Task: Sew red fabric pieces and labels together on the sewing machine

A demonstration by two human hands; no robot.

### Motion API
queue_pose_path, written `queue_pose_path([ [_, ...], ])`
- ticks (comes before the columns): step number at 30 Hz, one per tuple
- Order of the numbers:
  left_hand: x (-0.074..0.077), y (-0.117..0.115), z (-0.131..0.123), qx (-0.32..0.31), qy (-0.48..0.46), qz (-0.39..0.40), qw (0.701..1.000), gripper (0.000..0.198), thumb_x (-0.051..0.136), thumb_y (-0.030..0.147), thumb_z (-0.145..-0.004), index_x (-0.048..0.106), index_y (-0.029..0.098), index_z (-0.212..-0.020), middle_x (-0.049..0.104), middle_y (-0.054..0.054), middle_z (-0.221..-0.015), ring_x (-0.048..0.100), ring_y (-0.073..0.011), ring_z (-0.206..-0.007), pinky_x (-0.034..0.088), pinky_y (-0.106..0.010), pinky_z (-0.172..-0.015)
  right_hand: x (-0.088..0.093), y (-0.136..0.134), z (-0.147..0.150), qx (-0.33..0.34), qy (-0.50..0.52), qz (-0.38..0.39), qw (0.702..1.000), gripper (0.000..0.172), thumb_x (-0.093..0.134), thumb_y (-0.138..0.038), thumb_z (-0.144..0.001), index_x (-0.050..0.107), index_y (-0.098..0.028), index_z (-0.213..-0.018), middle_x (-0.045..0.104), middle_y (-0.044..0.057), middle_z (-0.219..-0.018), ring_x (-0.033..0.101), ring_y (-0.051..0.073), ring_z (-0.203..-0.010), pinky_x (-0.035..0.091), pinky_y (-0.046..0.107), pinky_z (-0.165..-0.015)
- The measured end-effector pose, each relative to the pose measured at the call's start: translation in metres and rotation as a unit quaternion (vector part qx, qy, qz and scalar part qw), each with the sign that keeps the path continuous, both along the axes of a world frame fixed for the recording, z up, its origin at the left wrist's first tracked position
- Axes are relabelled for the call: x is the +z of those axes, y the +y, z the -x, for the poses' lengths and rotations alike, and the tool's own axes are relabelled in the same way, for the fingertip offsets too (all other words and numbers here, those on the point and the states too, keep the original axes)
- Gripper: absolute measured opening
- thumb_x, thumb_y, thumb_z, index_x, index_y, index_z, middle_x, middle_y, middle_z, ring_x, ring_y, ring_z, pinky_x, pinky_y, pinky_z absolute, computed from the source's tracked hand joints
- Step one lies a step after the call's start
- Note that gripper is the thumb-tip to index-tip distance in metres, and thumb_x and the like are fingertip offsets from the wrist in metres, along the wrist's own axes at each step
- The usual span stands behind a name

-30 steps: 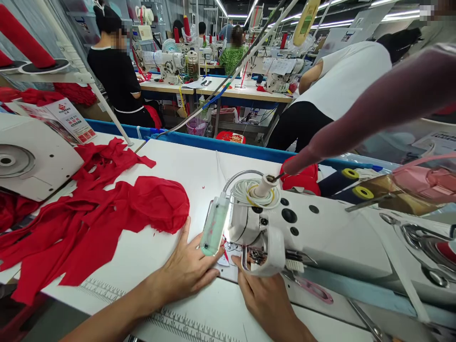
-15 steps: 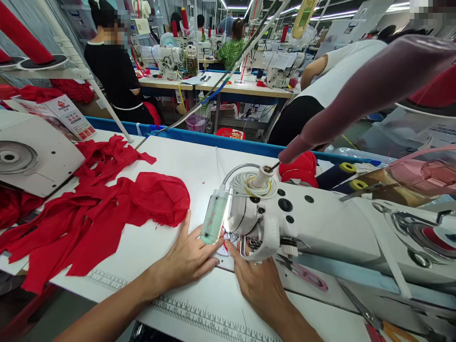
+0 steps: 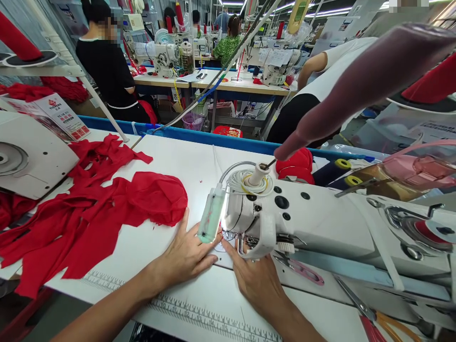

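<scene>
My left hand (image 3: pixel 190 251) lies flat on the white table left of the sewing machine's needle area, its fingers spread. Its fingertips reach under the pale green lamp (image 3: pixel 211 216) beside the machine head. My right hand (image 3: pixel 254 275) rests on the sewing machine (image 3: pixel 313 213) bed, index finger stretched toward the needle. The machine head hides part of its other fingers. Both index fingertips nearly meet at the needle plate; any small piece under them is too hidden to make out. Red fabric (image 3: pixel 156 197) lies left of my left hand, close to its fingertips.
Pink-handled snips (image 3: pixel 306 273) and scissors (image 3: pixel 356 299) lie along the machine bed at right. A printed ruler (image 3: pixel 199 316) runs along the table's front edge. A second machine (image 3: pixel 33 154) stands at left. Co-workers (image 3: pixel 107 80) are beyond the blue table edge (image 3: pixel 185 138).
The view has shifted slightly, so things sit a little further left. The red bit by my fingertips at the needle shows less now. Both hands keep nearly the same place.
</scene>
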State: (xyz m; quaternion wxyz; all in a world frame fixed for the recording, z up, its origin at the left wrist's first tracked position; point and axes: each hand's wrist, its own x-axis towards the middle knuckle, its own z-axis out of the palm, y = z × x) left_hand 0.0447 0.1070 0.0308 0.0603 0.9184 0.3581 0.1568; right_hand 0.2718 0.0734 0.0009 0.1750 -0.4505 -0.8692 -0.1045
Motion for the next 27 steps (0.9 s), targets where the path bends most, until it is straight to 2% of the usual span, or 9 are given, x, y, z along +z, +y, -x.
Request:
queue_pose_path([
  [2, 0.000, 0.002, 0.000, -0.001, 0.007, 0.003, 1.000, 0.030, 0.049, 0.029, -0.098, 0.059, 0.018, -0.124, 0.066, -0.010, -0.121, 0.055, -0.0324, -0.117, 0.051, -0.050, -0.091, 0.001, 0.001, 0.000, -0.001, -0.004, 0.000, 1.000, 0.049, 0.042, -0.007, -0.090, 0.061, -0.018, -0.133, 0.069, 0.015, -0.104, 0.060, 0.031, -0.105, 0.044, 0.047, -0.090],
  [5, 0.000, 0.005, 0.001, -0.002, 0.010, 0.000, 1.000, 0.031, 0.050, 0.031, -0.098, 0.058, 0.018, -0.125, 0.065, -0.009, -0.124, 0.053, -0.0332, -0.119, 0.050, -0.052, -0.092, 0.002, 0.001, 0.000, -0.002, -0.003, 0.004, 1.000, 0.047, 0.042, -0.008, -0.091, 0.061, -0.017, -0.133, 0.068, 0.016, -0.104, 0.058, 0.032, -0.107, 0.043, 0.047, -0.090],
  [13, -0.003, 0.004, 0.000, 0.007, 0.003, 0.020, 1.000, 0.036, 0.052, 0.032, -0.097, 0.057, 0.019, -0.131, 0.066, -0.010, -0.124, 0.054, -0.0304, -0.118, 0.044, -0.055, -0.102, 0.002, 0.003, -0.003, 0.016, 0.072, -0.005, 0.997, 0.043, 0.042, -0.008, -0.095, 0.060, -0.016, -0.133, 0.062, 0.009, -0.087, 0.055, 0.024, -0.087, 0.044, 0.038, -0.078],
  [15, -0.005, 0.005, 0.000, 0.010, -0.002, 0.011, 1.000, 0.041, 0.053, 0.032, -0.097, 0.053, 0.019, -0.136, 0.066, -0.010, -0.126, 0.054, -0.0305, -0.120, 0.037, -0.060, -0.108, 0.002, 0.003, -0.003, 0.016, 0.084, -0.008, 0.996, 0.041, 0.042, -0.009, -0.095, 0.061, -0.016, -0.131, 0.062, 0.009, -0.087, 0.055, 0.024, -0.088, 0.044, 0.038, -0.077],
  [18, -0.007, 0.000, 0.005, 0.003, 0.002, -0.002, 1.000, 0.045, 0.051, 0.034, -0.098, 0.049, 0.019, -0.141, 0.063, -0.010, -0.133, 0.054, -0.0315, -0.123, 0.016, -0.070, -0.115, 0.004, 0.003, -0.002, 0.021, 0.105, -0.019, 0.994, 0.039, 0.040, -0.009, -0.096, 0.062, -0.016, -0.128, 0.060, 0.007, -0.084, 0.055, 0.023, -0.085, 0.045, 0.037, -0.076],
  [21, -0.005, -0.017, 0.015, -0.009, 0.019, -0.007, 1.000, 0.045, 0.050, 0.036, -0.099, 0.047, 0.019, -0.141, 0.058, -0.010, -0.140, 0.048, -0.0325, -0.132, -0.002, -0.072, -0.115, 0.005, 0.003, -0.001, 0.026, 0.123, -0.038, 0.991, 0.036, 0.039, -0.009, -0.097, 0.063, -0.015, -0.123, 0.058, 0.006, -0.082, 0.054, 0.022, -0.083, 0.045, 0.037, -0.075],
  [27, -0.001, -0.065, 0.028, -0.007, 0.059, -0.012, 0.998, 0.052, 0.058, 0.036, -0.096, 0.045, 0.017, -0.142, 0.051, -0.009, -0.148, 0.035, -0.0310, -0.143, -0.016, -0.068, -0.115, 0.003, 0.004, -0.001, 0.034, 0.136, -0.047, 0.989, 0.033, 0.039, -0.008, -0.097, 0.064, -0.014, -0.118, 0.060, 0.007, -0.085, 0.056, 0.023, -0.087, 0.045, 0.038, -0.077],
])
